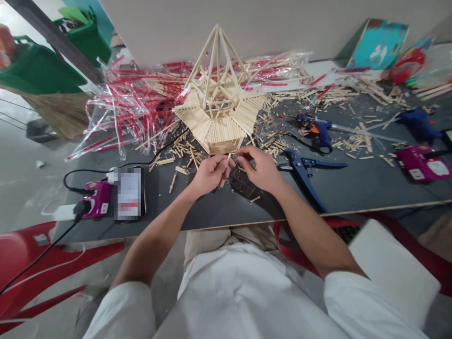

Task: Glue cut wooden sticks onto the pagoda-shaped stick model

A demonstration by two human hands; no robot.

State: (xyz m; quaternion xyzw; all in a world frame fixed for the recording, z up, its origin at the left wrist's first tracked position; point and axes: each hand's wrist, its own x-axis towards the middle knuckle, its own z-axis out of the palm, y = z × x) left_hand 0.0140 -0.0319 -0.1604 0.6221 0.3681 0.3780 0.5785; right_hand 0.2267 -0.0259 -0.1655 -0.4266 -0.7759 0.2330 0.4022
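Note:
My left hand (212, 173) is closed, pinching a short wooden stick (229, 157) between thumb and fingertips. Close on its right, my right hand (260, 168) has its thumb and fingers curled together in a pinch; whatever lies between those fingertips is too small to make out. Both hands are just in front of a model built of thin wooden sticks (226, 129), with slatted, flaring panels below and a pointed frame of bare sticks on top. Under the right hand's fingers lies a dark, flat piece (243, 187) on the grey table (219, 216).
Blue cutters (305, 176) lie right of my right hand, with a blue glue gun (320, 132) behind. Cut stick pieces (183, 150) litter the table. Red-and-clear plastic wrappers (130, 103) pile up at back left. A phone (129, 194) and purple power block (96, 200) lie left.

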